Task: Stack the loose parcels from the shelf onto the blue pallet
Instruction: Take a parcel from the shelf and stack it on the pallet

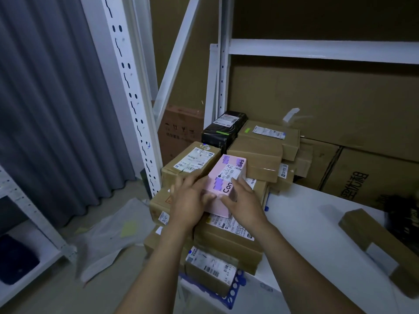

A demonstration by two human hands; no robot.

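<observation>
A pink rectangular cardboard box is held by the left hand and right hand. The fingers are curled round its sides.

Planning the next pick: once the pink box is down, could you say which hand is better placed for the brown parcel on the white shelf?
Probably the right hand: the brown parcel lies on the white shelf to its right; the left hand is farther off.

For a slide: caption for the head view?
Left hand and right hand grip a pink box at the stack of brown parcels on a blue pallet.
</observation>
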